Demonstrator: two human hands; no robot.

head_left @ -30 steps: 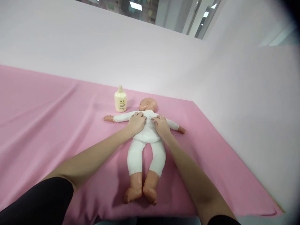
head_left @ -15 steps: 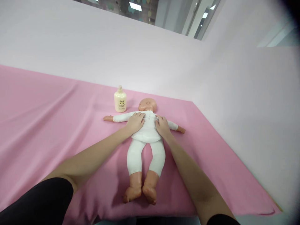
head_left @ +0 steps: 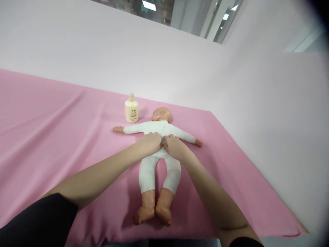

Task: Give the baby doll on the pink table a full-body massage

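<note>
A baby doll in a white top and white leggings lies on the pink cover, its head turned left, arms spread and legs toward me. My left hand is over the doll's belly with its fingers curled in. Close beside it, my right hand is curled too, and the thumb sides of both hands meet at the doll's midline. The fingertips are bent under and blurred, so whether they pinch the top or only press on it is hidden. A cream-coloured bottle stands upright beyond the doll's outstretched left-side arm.
The pink cover has soft folds on the left. A white wall panel rises behind it, with another white wall along the right. Above the back panel is a window.
Both hands have slid from the sides of the doll's chest down and inward to its belly. Their fingers, laid flat before, are now curled. The doll and bottle stay put.
</note>
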